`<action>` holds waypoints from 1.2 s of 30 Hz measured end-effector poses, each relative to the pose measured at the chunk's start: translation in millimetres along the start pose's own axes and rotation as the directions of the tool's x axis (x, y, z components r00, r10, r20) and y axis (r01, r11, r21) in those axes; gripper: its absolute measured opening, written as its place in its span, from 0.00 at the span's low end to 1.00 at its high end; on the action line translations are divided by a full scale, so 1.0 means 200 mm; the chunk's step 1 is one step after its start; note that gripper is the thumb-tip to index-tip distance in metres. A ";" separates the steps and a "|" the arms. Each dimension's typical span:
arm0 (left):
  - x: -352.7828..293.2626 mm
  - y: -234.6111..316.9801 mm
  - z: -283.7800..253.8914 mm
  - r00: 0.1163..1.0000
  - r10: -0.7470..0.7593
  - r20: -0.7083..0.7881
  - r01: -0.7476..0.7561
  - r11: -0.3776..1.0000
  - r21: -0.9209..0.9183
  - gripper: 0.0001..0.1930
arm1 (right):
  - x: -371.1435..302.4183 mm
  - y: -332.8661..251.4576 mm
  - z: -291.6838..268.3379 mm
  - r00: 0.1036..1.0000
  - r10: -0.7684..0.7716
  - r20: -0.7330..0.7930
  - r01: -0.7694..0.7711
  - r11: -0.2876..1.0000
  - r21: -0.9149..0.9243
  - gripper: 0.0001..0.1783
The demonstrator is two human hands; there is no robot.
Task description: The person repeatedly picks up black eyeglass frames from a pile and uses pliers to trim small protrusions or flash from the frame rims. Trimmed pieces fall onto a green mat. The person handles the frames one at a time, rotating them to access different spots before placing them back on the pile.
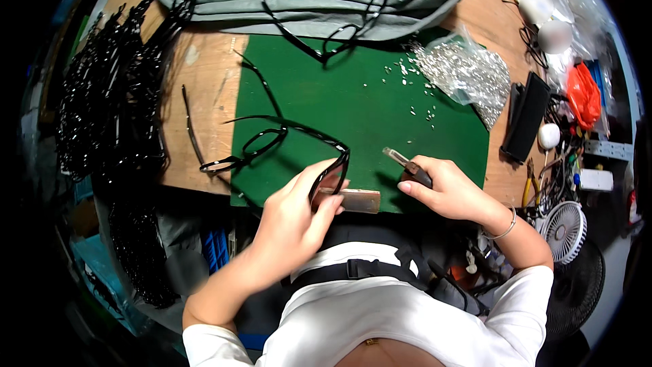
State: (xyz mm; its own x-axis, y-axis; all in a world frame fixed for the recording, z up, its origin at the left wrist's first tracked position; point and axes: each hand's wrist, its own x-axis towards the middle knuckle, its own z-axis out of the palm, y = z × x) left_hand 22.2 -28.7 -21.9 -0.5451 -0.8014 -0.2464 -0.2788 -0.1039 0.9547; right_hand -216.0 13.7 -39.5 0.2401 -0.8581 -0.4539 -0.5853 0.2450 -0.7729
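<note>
My left hand (pixel 291 217) is closed round a black eyeglass frame (pixel 344 156), its temple reaching away to the left. Just behind those fingers, a flat pinkish-grey rectangular block (pixel 361 201) lies at the near edge of the green mat (pixel 326 92). To the right, my right hand (pixel 440 187) grips a small hand tool (pixel 416 171) with a dark handle and a short, flat metal tip pointing up and left; its exact kind is unclear. A second black eyeglass frame (pixel 263 141) lies open left of my left hand. Another black frame (pixel 324 51) rests at the mat's far edge.
An open plastic bag of small silver pieces (pixel 468 71) lies at the mat's far right, with loose ones (pixel 406 81) scattered beside it. Grey cloth (pixel 238 10) covers the far side. Black frames (pixel 112 109) are heaped left. Rightward are a black case (pixel 526 117), pliers (pixel 528 187) and a fan (pixel 565 231).
</note>
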 end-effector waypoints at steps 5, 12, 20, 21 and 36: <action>0.16 -0.04 -0.26 0.887 0.460 -0.032 -0.235 0.512 0.826 0.15 | 0.00 0.00 0.00 1.000 0.022 0.008 -0.021 0.999 -0.029 0.15; 0.25 -0.18 -0.50 0.963 0.261 -0.061 -0.046 0.386 0.921 0.23 | -0.04 0.02 0.00 0.997 0.002 -0.075 -0.005 1.000 -0.028 0.15; 0.83 -0.04 -0.13 0.735 0.678 -0.018 -0.349 0.401 0.847 0.18 | 0.00 0.02 0.02 0.917 -0.309 -0.254 0.093 0.783 -0.615 0.24; 0.87 -0.07 -0.10 0.741 0.671 -0.015 -0.317 0.368 0.874 0.15 | -0.01 0.00 0.04 0.926 -0.306 -0.220 0.090 0.745 -0.661 0.24; -0.06 0.14 0.04 0.997 0.078 0.009 -0.055 0.766 -0.641 0.38 | 0.09 0.16 -0.02 0.912 -0.244 -0.331 0.081 0.895 -0.438 0.11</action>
State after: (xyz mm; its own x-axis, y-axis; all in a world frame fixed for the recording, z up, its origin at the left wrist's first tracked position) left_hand 13.5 -17.3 6.4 -0.5723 -0.8018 -0.1722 0.3230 -0.4134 0.8513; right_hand -234.0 4.2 -70.6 0.1059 -0.9913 -0.0784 -0.8435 -0.0478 -0.5350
